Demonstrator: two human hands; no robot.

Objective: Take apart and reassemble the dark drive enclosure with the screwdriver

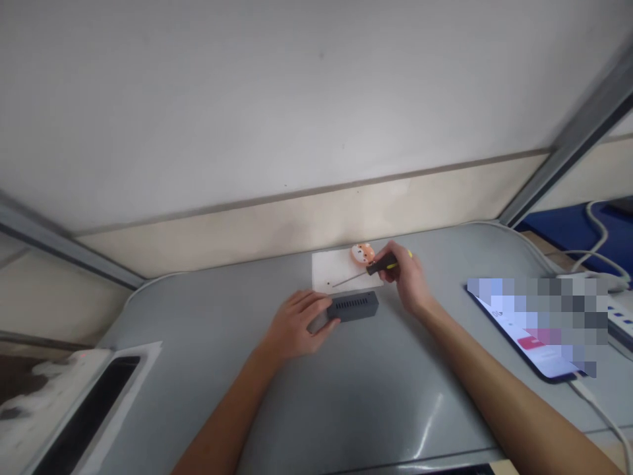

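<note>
My left hand (pixel 301 323) is closed around the left end of a dark grey slotted box (pixel 359 307), which lies on the grey table. A row of narrow vents shows on the box's upper face. In my right hand (pixel 403 274) is a screwdriver (pixel 378 266) with a black and yellow handle. Its thin shaft slants down to the left over a white sheet of paper (pixel 321 262), the tip close to a small dark speck (pixel 328 284), perhaps a screw. An orange and white animal-face item (pixel 362 254) sits on the paper beside the screwdriver handle.
To the right lies a lit phone (pixel 514 336), partly blurred out, with a white cable (pixel 598 402) plugged in. A power strip (pixel 620 323) is behind it. A dark flat device (pixel 93 409) rests at the left edge. A wall panel (pixel 277 224) closes off the table's back.
</note>
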